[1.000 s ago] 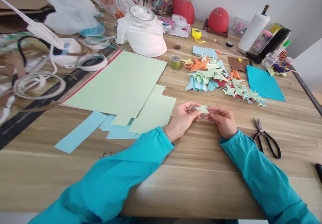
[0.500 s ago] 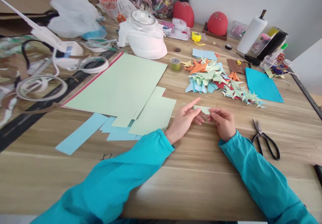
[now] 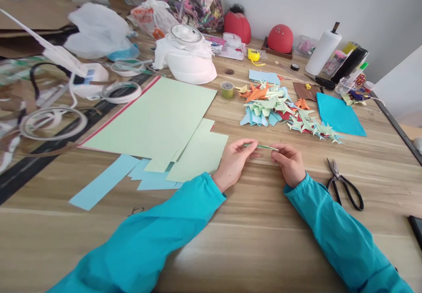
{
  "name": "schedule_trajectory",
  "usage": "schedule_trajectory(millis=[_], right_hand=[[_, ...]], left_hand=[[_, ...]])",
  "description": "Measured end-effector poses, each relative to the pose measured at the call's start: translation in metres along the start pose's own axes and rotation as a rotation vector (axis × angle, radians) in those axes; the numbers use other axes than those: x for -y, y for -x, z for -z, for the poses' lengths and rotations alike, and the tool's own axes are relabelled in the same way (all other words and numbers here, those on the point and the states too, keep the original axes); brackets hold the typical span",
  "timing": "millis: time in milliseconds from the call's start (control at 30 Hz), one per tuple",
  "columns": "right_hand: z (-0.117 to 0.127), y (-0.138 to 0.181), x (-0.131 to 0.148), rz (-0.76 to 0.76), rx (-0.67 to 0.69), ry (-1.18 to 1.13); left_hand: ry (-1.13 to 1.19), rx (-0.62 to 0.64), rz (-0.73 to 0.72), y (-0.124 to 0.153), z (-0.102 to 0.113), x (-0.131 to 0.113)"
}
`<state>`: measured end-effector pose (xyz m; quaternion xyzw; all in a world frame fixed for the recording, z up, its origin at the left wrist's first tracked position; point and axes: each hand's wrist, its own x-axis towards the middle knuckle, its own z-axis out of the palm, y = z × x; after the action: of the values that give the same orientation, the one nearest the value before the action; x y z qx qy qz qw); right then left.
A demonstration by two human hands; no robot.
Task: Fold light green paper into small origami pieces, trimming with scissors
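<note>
The wood-grained bench (image 3: 263, 244) carries a large pale-green sheet (image 3: 158, 117), a heap of folded paper shapes (image 3: 268, 104) and black-handled scissors (image 3: 336, 177). Left hand (image 3: 232, 163) and right hand (image 3: 292, 165), each grip pinched, hold a folded green paper (image 3: 265, 146) between them.

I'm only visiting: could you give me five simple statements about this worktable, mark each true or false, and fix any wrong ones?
1. The left fingers and right fingers hold the same small green paper. True.
2. The scissors lie on the table, right of the right fingers. True.
3. The scissors are yellow-handled. False: they are black-handled.
4. The spool stands left of the folded-paper pile. True.
5. The folded-paper pile is all one colour. False: orange, green and blue show in it.
</note>
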<state>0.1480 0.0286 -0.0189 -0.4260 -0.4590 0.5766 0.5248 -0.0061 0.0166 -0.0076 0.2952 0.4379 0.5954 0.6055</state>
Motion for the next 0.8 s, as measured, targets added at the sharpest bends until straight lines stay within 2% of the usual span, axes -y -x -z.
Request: schedule_trajectory(millis=[333,533,800], right_hand=[[-0.0021,-0.0007,0.0006,0.036,0.005,-0.029],[-0.0024,-0.0004,0.0023,0.005,0.007,-0.061],[-0.0012,-0.0009,0.0025,-0.014,0.015,-0.042]], left_hand=[[-0.115,-0.021,-0.03,-0.0015,0.0017,0.0032],[-0.149,-0.033,-0.045,-0.0018,0.0017,0.0033],[-0.125,-0.045,-0.036,-0.0026,0.0029,0.0044]])
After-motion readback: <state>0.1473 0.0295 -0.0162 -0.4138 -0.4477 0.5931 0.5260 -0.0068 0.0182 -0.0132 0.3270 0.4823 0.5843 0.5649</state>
